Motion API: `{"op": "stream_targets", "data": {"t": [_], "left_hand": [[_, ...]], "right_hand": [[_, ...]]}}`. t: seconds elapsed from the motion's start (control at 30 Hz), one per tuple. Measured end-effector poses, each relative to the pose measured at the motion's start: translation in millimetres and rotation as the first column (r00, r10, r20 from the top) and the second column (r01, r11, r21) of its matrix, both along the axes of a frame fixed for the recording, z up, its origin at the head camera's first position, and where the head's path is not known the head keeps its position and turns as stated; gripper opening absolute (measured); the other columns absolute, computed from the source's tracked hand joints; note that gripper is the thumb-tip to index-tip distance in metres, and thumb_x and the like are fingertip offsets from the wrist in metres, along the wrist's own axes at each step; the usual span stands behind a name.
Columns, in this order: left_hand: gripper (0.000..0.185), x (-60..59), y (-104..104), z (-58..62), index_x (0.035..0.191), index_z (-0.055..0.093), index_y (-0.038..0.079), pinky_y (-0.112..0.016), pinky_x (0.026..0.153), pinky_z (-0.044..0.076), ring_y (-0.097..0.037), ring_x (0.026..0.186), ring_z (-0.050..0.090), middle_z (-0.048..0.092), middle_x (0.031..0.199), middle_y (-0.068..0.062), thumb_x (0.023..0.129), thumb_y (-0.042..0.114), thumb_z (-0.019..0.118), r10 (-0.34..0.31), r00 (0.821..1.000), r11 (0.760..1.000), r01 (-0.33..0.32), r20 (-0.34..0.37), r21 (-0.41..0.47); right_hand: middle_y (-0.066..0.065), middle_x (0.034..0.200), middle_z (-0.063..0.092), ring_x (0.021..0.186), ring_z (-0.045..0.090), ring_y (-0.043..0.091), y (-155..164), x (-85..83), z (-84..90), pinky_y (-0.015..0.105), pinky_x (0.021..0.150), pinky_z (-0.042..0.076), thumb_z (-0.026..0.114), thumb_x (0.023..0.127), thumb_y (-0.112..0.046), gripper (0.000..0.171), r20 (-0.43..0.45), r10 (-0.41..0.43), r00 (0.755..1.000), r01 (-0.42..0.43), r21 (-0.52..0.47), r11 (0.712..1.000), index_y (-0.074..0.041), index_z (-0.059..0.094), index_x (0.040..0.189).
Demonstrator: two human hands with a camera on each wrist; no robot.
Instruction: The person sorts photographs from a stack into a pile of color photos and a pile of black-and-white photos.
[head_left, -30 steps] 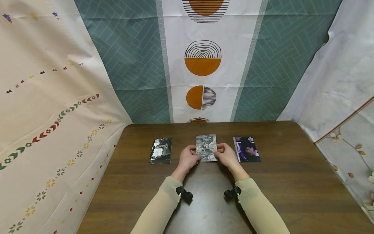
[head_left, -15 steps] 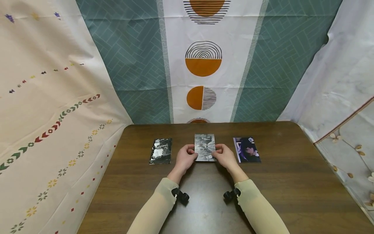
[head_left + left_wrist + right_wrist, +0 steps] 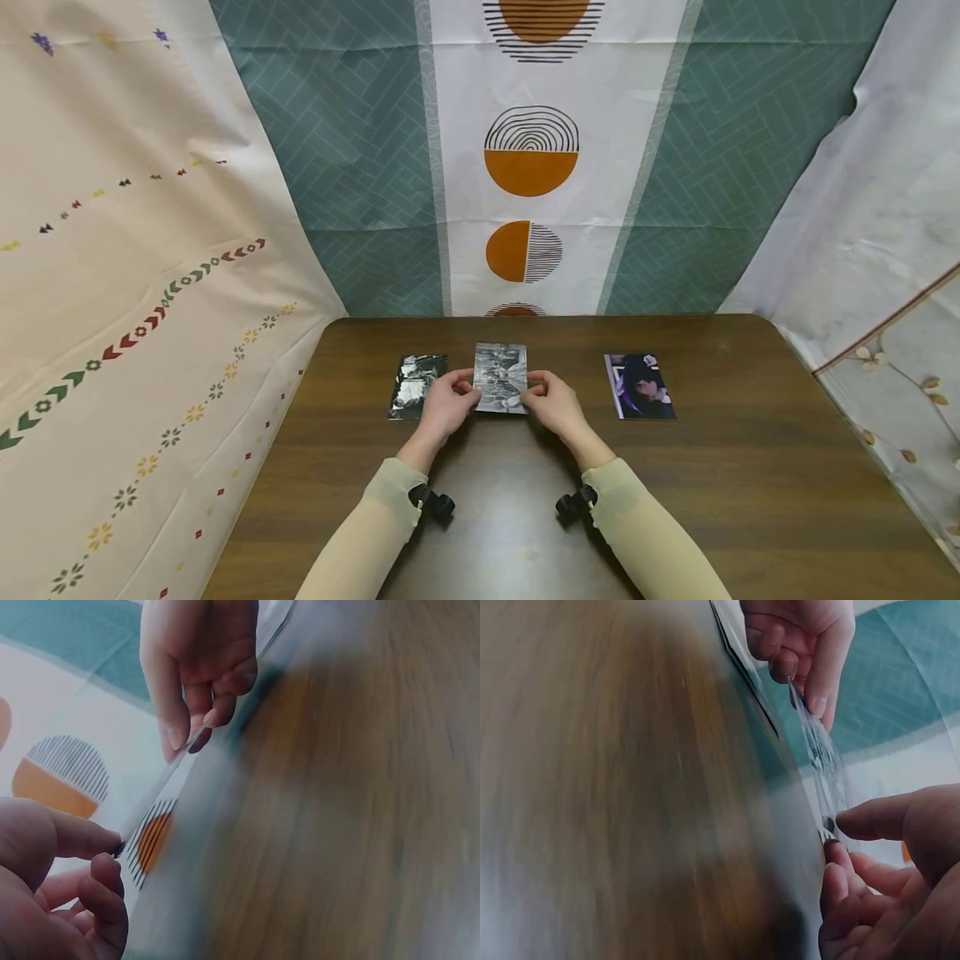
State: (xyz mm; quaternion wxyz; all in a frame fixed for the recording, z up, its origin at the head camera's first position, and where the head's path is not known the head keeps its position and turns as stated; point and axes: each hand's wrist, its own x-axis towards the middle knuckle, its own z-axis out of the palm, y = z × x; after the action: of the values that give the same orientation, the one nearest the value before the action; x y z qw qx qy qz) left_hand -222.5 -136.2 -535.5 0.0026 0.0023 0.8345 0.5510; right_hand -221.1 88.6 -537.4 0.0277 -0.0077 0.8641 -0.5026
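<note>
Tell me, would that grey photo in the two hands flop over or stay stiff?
The grey photo probably stays fairly flat: the left hand and right hand pinch only its side edges, yet it shows no sag. Edge-on in the wrist views it looks very thin, so likely light and bendable. Its shiny face may be slippery.

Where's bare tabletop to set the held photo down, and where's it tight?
Bare wood lies between the right hand and the purple portrait photo, and along the dark wooden table nearest the person. It is crowded on the left: the left hand and the grey held photo sit close to the black-and-white photo.
</note>
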Motion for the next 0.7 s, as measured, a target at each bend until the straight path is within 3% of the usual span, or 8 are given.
{"op": "stream_targets", "data": {"t": [0.17, 0.33, 0.7], "left_hand": [[0.043, 1.3, -27, 4.8, 0.139, 0.070, 0.003, -0.029, 0.056, 0.046, -0.012, 0.058, 0.053, 0.066, 0.099, -0.006, 0.096, 0.010, 0.074, 0.018, 1.000, 0.999, -0.020, -0.026, -0.047], [0.043, 2.9, -57, 8.2, 0.136, 0.072, 0.002, -0.030, 0.057, 0.042, -0.013, 0.060, 0.050, 0.067, 0.099, -0.007, 0.094, 0.012, 0.074, 0.088, 0.995, 0.989, -0.093, -0.048, -0.115], [0.042, 3.9, -107, 4.2, 0.136, 0.071, 0.002, -0.035, 0.072, 0.045, -0.022, 0.080, 0.056, 0.067, 0.101, -0.010, 0.096, 0.015, 0.075, 0.198, 0.980, 0.969, -0.198, -0.015, -0.147]], "right_hand": [[0.007, 0.104, 0.075, 0.096, 0.069, 0.027, -26, -3.3, 2.9, 0.046, 0.084, 0.054, 0.074, 0.097, -0.017, 0.044, -0.012, 0.023, 1.000, -0.023, -0.003, 1.000, -0.005, 0.067, 0.138], [0.005, 0.099, 0.075, 0.091, 0.069, 0.022, -59, -7.9, 6.0, 0.042, 0.082, 0.054, 0.076, 0.096, -0.017, 0.044, -0.041, 0.056, 0.998, -0.058, -0.026, 0.998, -0.005, 0.067, 0.137], [0.005, 0.105, 0.074, 0.091, 0.069, 0.019, -121, -8.5, 1.9, 0.041, 0.085, 0.055, 0.074, 0.096, -0.015, 0.048, -0.083, 0.109, 0.991, -0.109, 0.007, 0.994, -0.004, 0.066, 0.142]]}}
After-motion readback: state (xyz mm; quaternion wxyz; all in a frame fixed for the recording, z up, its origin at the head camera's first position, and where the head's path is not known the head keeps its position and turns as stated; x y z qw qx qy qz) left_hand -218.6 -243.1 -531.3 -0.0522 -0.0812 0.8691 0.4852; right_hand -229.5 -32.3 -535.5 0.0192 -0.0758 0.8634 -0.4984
